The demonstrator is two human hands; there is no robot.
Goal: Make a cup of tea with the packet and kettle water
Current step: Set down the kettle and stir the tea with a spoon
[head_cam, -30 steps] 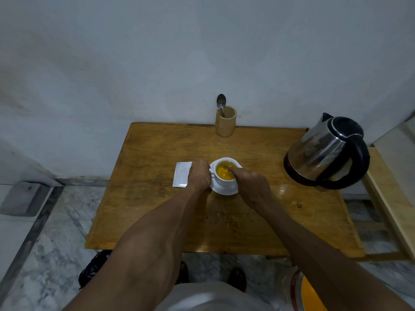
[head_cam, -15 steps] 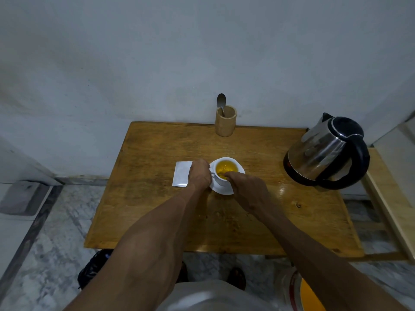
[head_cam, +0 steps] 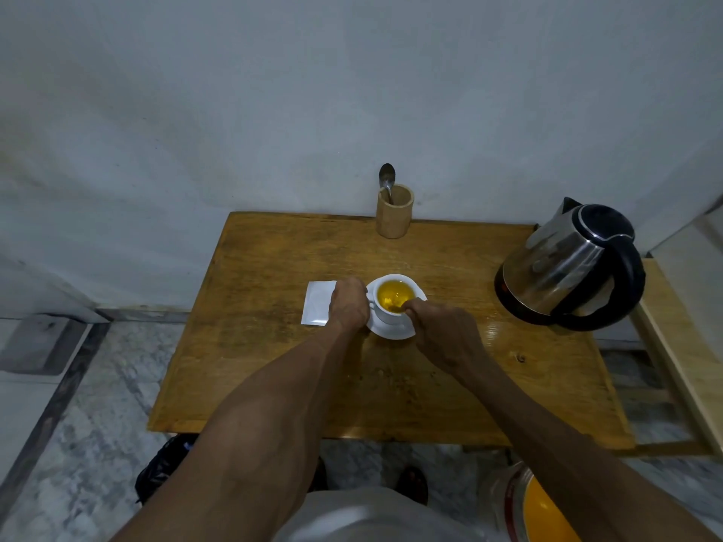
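Cup – amber tea | holder – one spoon

No text, label, brand or number is showing clearly enough to read. The white packet is lying with a blank face up, the kettle is showing bare steel and black plastic, and the red band on the container at the bottom edge is carrying marks too blurred to make out
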